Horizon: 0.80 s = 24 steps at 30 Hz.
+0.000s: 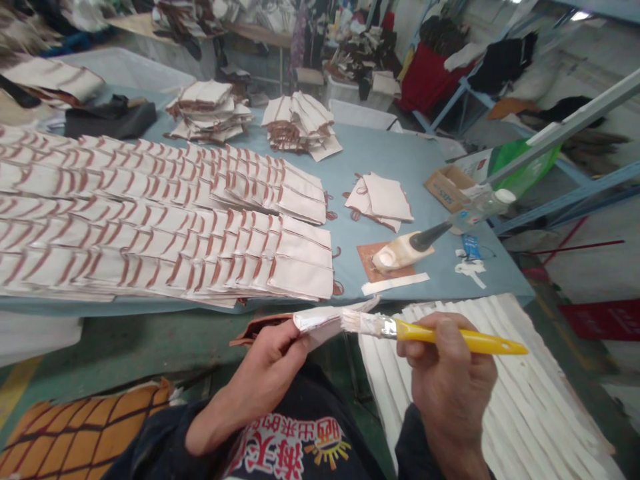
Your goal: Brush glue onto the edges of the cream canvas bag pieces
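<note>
My left hand (273,363) pinches a folded white-and-brown leather piece (320,320) in front of the table's near edge. My right hand (450,373) is closed round the yellow handle of a paintbrush (425,333). The brush points left, and its whitened bristles meet the white edge of the leather piece. Part of that piece is hidden behind my left fingers. On the table beyond the brush, a white bottle (403,253) with a dark nozzle lies on a brown scrap, beside a white strip (395,283).
Overlapping rows of white pieces with brown edges (300,257) cover the blue table's (345,147) left side. Smaller stacks (300,123) stand behind. To the right are a cardboard box (447,187) and a shelf frame (575,183). White strips (500,373) lie at lower right.
</note>
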Each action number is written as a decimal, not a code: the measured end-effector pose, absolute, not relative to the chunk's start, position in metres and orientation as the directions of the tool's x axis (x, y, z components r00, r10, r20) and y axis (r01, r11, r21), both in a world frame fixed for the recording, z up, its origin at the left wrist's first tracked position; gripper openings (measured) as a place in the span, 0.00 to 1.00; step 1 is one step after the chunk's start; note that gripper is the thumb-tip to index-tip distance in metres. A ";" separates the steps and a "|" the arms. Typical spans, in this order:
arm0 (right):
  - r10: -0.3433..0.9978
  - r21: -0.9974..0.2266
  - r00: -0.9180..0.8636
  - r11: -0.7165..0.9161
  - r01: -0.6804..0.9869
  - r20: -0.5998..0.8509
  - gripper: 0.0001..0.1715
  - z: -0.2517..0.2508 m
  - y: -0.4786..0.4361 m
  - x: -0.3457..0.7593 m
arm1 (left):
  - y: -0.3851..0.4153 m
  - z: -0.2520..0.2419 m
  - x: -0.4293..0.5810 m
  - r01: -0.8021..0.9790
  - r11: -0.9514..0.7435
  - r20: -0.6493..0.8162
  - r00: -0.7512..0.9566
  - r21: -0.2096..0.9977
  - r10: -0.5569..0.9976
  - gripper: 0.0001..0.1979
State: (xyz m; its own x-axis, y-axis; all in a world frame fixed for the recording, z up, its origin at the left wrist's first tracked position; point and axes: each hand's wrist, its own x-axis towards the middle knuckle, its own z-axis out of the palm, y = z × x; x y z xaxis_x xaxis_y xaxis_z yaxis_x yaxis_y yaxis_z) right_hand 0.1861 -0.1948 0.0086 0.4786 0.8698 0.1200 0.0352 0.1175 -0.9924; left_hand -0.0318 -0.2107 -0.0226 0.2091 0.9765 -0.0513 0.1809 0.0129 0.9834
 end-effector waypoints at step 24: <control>0.636 -0.541 -0.054 0.695 0.474 0.770 0.07 -0.007 -0.207 0.213 | -0.183 0.002 -0.029 -0.236 0.625 -0.481 0.460 0.744 0.746 0.19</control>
State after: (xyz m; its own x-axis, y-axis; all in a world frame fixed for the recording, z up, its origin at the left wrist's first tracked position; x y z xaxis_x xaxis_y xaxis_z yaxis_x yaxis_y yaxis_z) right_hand 0.2127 -0.2067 -0.0069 -0.0537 0.6357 0.7700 0.4739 0.6950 -0.5407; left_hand -0.0290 -0.1827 0.0023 0.4604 0.7461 -0.4809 -0.2356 0.6250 0.7442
